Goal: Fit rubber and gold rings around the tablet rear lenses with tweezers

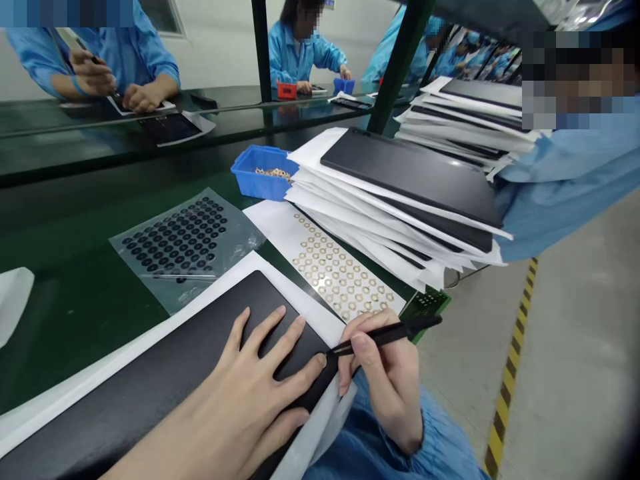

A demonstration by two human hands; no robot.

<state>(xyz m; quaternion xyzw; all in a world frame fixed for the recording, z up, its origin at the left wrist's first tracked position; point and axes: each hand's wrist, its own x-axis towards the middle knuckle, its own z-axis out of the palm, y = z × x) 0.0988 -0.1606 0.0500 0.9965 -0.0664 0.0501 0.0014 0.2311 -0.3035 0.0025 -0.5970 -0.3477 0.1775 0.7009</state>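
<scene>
A flat black panel (165,373), like a tablet's back cover, lies on white paper (255,263) at the front of the bench. My left hand (270,380) rests flat on it with fingers spread, the index fingertip at a small round spot near the panel's right corner. My right hand (383,373) grips black tweezers (387,333), whose tips touch down beside that fingertip. What the tips hold, if anything, is too small to tell. Just beyond lie a white sheet of gold-coloured rings (345,273) and a clear sheet of black ring stickers (175,240).
A stack of black panels interleaved with white paper (400,180) stands at the right, beside a blue bin (263,173) of small parts. A green circuit board (427,303) juts from the bench edge. Co-workers in blue sit opposite and at the right.
</scene>
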